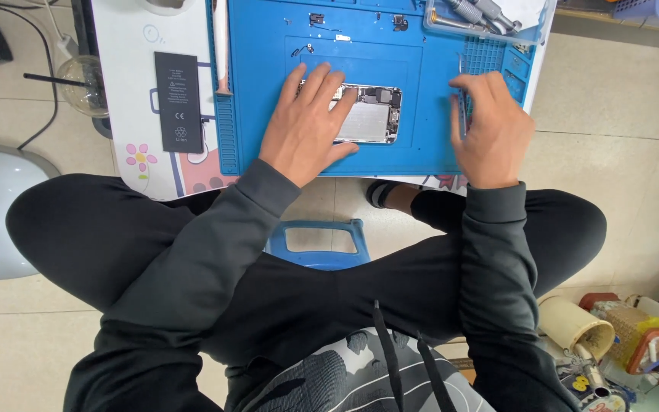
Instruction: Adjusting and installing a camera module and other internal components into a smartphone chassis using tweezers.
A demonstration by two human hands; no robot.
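The left hand lay flat, fingers spread apart, pressing the opened phone onto the blue mat near the mat's centre. At 3 o'clock of the phone the right hand had its fingers curled together at the mat's slotted edge; whether they pinched anything I could not tell. The step looked like steadying the phone while fetching a small part or tool. The mat's near edge sat just beside the worktop rim; open room lay at 9 o'clock, toward the loose black battery
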